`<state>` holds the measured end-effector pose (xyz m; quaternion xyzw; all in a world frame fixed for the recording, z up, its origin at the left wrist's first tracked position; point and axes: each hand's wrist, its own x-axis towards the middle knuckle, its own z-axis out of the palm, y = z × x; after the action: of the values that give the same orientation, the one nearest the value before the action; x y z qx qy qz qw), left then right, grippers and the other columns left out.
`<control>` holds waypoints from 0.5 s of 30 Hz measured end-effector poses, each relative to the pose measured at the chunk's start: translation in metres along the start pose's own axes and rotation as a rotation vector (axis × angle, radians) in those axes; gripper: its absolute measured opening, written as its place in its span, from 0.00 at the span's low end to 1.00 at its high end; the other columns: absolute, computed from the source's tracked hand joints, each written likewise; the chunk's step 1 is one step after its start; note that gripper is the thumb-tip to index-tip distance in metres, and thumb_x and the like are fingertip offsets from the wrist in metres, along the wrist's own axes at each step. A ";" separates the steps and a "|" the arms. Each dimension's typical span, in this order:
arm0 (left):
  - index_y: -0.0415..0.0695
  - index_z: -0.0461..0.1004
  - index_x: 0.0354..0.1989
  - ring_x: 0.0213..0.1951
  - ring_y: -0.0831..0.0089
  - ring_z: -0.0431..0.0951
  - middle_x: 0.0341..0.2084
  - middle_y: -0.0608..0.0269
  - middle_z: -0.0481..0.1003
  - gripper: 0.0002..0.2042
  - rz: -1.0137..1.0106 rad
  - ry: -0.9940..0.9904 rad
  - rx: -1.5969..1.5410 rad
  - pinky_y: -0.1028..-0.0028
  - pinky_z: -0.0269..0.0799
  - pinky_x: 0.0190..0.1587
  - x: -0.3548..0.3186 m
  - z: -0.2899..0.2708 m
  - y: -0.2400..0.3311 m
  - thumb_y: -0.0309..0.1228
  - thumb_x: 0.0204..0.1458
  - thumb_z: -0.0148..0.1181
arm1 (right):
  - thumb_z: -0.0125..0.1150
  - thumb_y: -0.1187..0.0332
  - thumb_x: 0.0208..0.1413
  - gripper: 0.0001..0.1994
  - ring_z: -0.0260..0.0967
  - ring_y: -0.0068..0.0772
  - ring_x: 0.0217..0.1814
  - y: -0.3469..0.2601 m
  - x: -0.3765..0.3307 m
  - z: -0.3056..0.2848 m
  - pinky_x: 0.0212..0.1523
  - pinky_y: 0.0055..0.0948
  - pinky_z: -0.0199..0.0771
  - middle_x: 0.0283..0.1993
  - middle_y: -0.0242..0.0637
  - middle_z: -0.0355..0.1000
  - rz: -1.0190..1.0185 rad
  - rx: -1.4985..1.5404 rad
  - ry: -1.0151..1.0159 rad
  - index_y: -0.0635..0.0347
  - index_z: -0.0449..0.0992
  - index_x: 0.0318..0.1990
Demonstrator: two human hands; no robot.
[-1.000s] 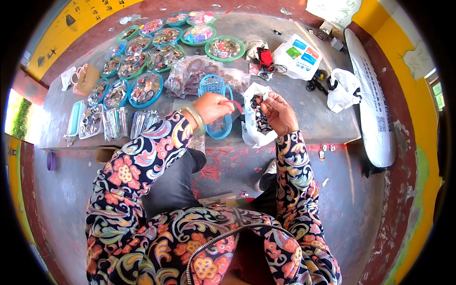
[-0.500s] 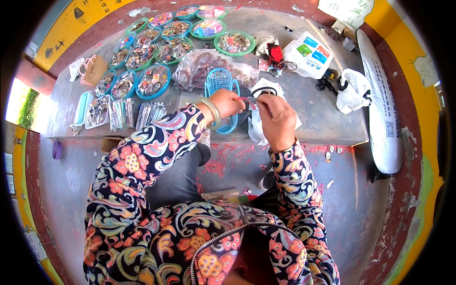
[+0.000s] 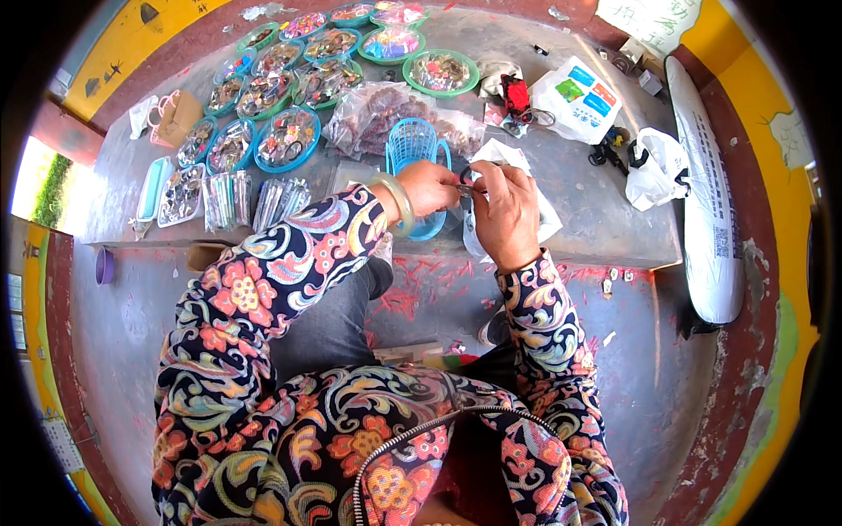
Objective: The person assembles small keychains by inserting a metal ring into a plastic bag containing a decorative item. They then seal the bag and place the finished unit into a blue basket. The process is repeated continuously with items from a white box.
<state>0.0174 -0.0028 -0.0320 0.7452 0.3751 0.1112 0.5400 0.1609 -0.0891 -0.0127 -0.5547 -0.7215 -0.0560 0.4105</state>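
Note:
My left hand (image 3: 424,189), with a pale bangle (image 3: 401,200) on its wrist, pinches a small thing too small to name. My right hand (image 3: 507,216) meets it there, its thumb and fingers closed around the same spot. Between the fingertips a small greyish piece (image 3: 465,188) shows, partly hidden by the fingers. Just behind the left hand stands a blue plastic basket (image 3: 412,140) with open lattice walls. A white plastic bag (image 3: 539,215) lies beneath and behind the right hand.
Round baskets full of small trinkets (image 3: 288,138) fill the left of the grey ledge. Clear bags (image 3: 377,118) lie behind the blue basket. Bundled pens (image 3: 228,200) lie at left. At right are white bags (image 3: 574,101) and a long white sack (image 3: 706,193). Red scraps (image 3: 412,285) litter the floor.
My hands have drawn closer together. The reddish strip that stretched between them is no longer seen, and a greyish piece shows between the fingertips. The view has shifted slightly.

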 end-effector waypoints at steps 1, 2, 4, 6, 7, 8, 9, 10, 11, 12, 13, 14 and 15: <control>0.37 0.73 0.25 0.21 0.79 0.68 0.17 0.65 0.70 0.07 -0.016 -0.020 -0.019 0.78 0.64 0.24 -0.001 0.000 -0.001 0.28 0.46 0.53 | 0.54 0.77 0.40 0.13 0.65 0.37 0.37 0.000 0.000 0.000 0.38 0.33 0.59 0.25 0.35 0.70 0.008 -0.005 -0.024 0.57 0.68 0.38; 0.37 0.73 0.26 0.22 0.78 0.69 0.18 0.64 0.71 0.07 -0.033 -0.041 -0.037 0.77 0.65 0.26 -0.002 0.000 0.002 0.28 0.46 0.53 | 0.54 0.77 0.40 0.14 0.65 0.37 0.37 0.000 0.000 -0.001 0.38 0.33 0.59 0.25 0.35 0.70 0.001 -0.005 -0.040 0.56 0.68 0.38; 0.36 0.73 0.30 0.25 0.76 0.71 0.22 0.63 0.72 0.08 -0.096 -0.078 -0.107 0.76 0.68 0.29 -0.005 0.001 0.008 0.29 0.48 0.51 | 0.53 0.77 0.39 0.16 0.65 0.37 0.36 0.002 0.000 -0.002 0.39 0.34 0.59 0.25 0.34 0.70 -0.013 -0.004 -0.074 0.56 0.67 0.39; 0.36 0.71 0.35 0.30 0.74 0.74 0.27 0.61 0.73 0.10 -0.191 -0.105 -0.206 0.73 0.72 0.34 -0.010 0.001 0.017 0.30 0.49 0.50 | 0.54 0.78 0.37 0.17 0.66 0.37 0.37 0.003 0.000 -0.002 0.39 0.34 0.59 0.25 0.33 0.71 -0.021 0.001 -0.099 0.56 0.67 0.40; 0.36 0.70 0.37 0.31 0.72 0.74 0.29 0.60 0.73 0.11 -0.207 -0.121 -0.276 0.71 0.72 0.36 -0.009 0.002 0.014 0.30 0.50 0.49 | 0.54 0.78 0.37 0.17 0.66 0.37 0.37 0.003 -0.001 -0.002 0.39 0.34 0.59 0.25 0.33 0.71 -0.025 0.004 -0.111 0.56 0.67 0.40; 0.36 0.69 0.39 0.33 0.71 0.74 0.31 0.59 0.72 0.12 -0.222 -0.135 -0.345 0.69 0.73 0.38 -0.008 0.002 0.011 0.30 0.51 0.48 | 0.54 0.78 0.37 0.18 0.66 0.37 0.37 0.004 -0.001 -0.001 0.39 0.34 0.59 0.25 0.32 0.71 -0.016 0.023 -0.113 0.56 0.67 0.40; 0.36 0.68 0.41 0.35 0.70 0.74 0.33 0.58 0.72 0.12 -0.237 -0.148 -0.415 0.67 0.73 0.40 -0.008 0.002 0.009 0.30 0.52 0.47 | 0.54 0.79 0.36 0.18 0.66 0.37 0.37 0.005 -0.001 -0.001 0.40 0.34 0.59 0.25 0.32 0.71 -0.006 0.043 -0.114 0.56 0.67 0.40; 0.36 0.68 0.42 0.36 0.69 0.74 0.33 0.58 0.72 0.12 -0.237 -0.161 -0.474 0.66 0.73 0.40 -0.008 0.002 0.006 0.30 0.52 0.46 | 0.54 0.79 0.36 0.18 0.66 0.36 0.37 0.006 -0.002 -0.001 0.40 0.35 0.59 0.25 0.31 0.71 0.003 0.062 -0.116 0.56 0.67 0.40; 0.36 0.67 0.43 0.37 0.68 0.74 0.34 0.57 0.72 0.13 -0.237 -0.177 -0.531 0.65 0.73 0.40 -0.009 0.002 0.007 0.30 0.52 0.46 | 0.54 0.79 0.36 0.18 0.66 0.36 0.37 0.007 -0.001 -0.002 0.40 0.35 0.59 0.25 0.31 0.71 0.015 0.068 -0.127 0.56 0.67 0.41; 0.36 0.66 0.44 0.38 0.67 0.74 0.35 0.57 0.72 0.13 -0.237 -0.193 -0.589 0.64 0.73 0.40 -0.010 0.002 0.007 0.30 0.52 0.46 | 0.54 0.79 0.36 0.19 0.66 0.36 0.37 0.008 -0.001 -0.004 0.41 0.35 0.59 0.25 0.31 0.71 0.026 0.075 -0.139 0.56 0.67 0.41; 0.36 0.66 0.43 0.38 0.67 0.74 0.35 0.57 0.72 0.13 -0.225 -0.188 -0.627 0.63 0.73 0.40 -0.011 0.002 0.009 0.30 0.52 0.46 | 0.54 0.79 0.36 0.19 0.66 0.36 0.38 0.008 -0.001 -0.005 0.41 0.35 0.59 0.25 0.30 0.71 0.037 0.082 -0.150 0.56 0.67 0.41; 0.36 0.66 0.43 0.39 0.66 0.74 0.35 0.56 0.71 0.13 -0.212 -0.183 -0.665 0.63 0.73 0.40 -0.012 0.002 0.011 0.30 0.53 0.46 | 0.54 0.79 0.37 0.19 0.66 0.36 0.38 0.009 -0.001 -0.006 0.41 0.35 0.59 0.25 0.30 0.71 0.037 0.085 -0.157 0.55 0.67 0.42; 0.36 0.66 0.43 0.39 0.65 0.74 0.36 0.56 0.71 0.13 -0.200 -0.178 -0.703 0.63 0.73 0.40 -0.012 0.002 0.012 0.30 0.53 0.46 | 0.53 0.80 0.37 0.19 0.66 0.36 0.38 0.009 -0.001 -0.007 0.41 0.35 0.59 0.26 0.30 0.71 0.037 0.088 -0.164 0.55 0.67 0.42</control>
<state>0.0153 -0.0146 -0.0195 0.4808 0.3364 0.1147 0.8016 0.1723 -0.0898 -0.0123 -0.5520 -0.7442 0.0292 0.3750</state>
